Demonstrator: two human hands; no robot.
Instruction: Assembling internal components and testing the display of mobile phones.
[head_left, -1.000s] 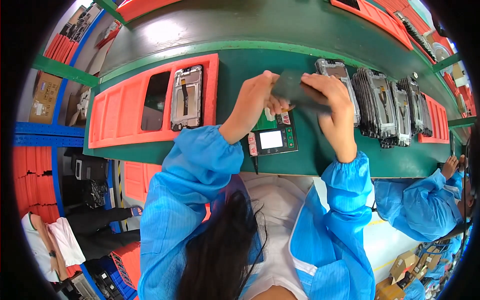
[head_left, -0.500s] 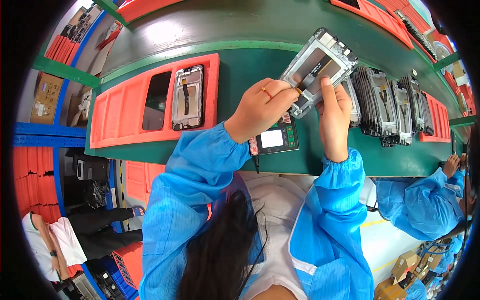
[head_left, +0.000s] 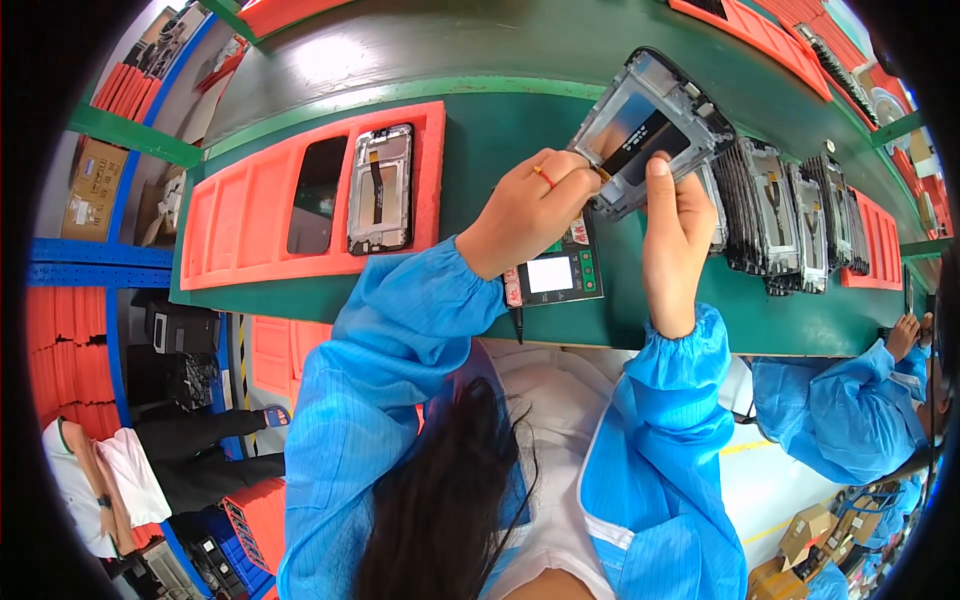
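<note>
A phone screen assembly [head_left: 622, 112], with a silver frame and a black ribbon cable on its back, is held tilted above the green bench. My right hand [head_left: 680, 235] grips its lower right side, thumb laid on the back. My left hand [head_left: 530, 212] is closed at the lower left edge, fingers pinching the cable's end there; the fingertips partly hide it. Beneath the hands lies a small black tester box [head_left: 552, 277] with a lit white screen and green buttons.
To the left, a red foam tray [head_left: 428, 190] holds a dark screen panel [head_left: 318, 195] and another silver-backed assembly [head_left: 398, 190]. Several assemblies stand in stacks [head_left: 760, 215] on the right, before another red tray [head_left: 875, 240]. A co-worker in blue [head_left: 830, 410] sits at the far right.
The held assembly has turned and tipped slightly, its upper right corner shifting right. Both hands keep their grip with only small movement.
</note>
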